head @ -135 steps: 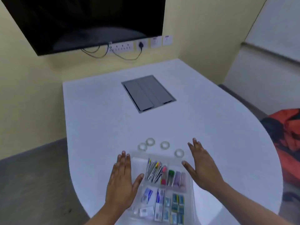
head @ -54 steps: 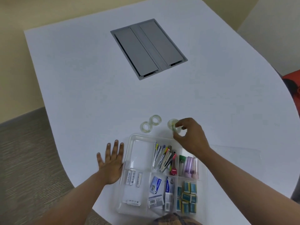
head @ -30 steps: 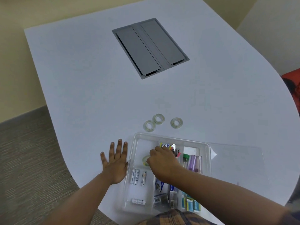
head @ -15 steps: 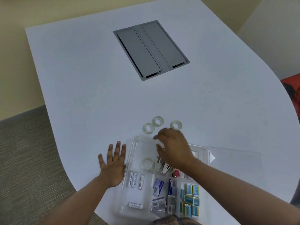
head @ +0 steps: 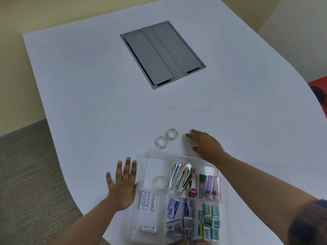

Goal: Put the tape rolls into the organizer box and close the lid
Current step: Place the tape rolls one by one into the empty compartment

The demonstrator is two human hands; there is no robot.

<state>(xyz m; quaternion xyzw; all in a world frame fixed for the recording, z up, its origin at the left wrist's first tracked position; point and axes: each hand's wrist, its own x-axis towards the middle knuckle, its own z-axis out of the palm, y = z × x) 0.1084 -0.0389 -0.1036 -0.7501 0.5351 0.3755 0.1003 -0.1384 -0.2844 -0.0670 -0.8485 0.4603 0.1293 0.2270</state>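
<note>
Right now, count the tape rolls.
4: one in the box, two side by side on the table, and one mostly hidden under the right hand.

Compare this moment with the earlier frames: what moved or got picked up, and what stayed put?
One tape roll went from the table into the organizer box, top-left compartment. The right hand released it and has reached out over the next roll; a grip can't be confirmed. The lid came off and lies to the box's right. Two rolls and the flat left hand stayed.
</note>
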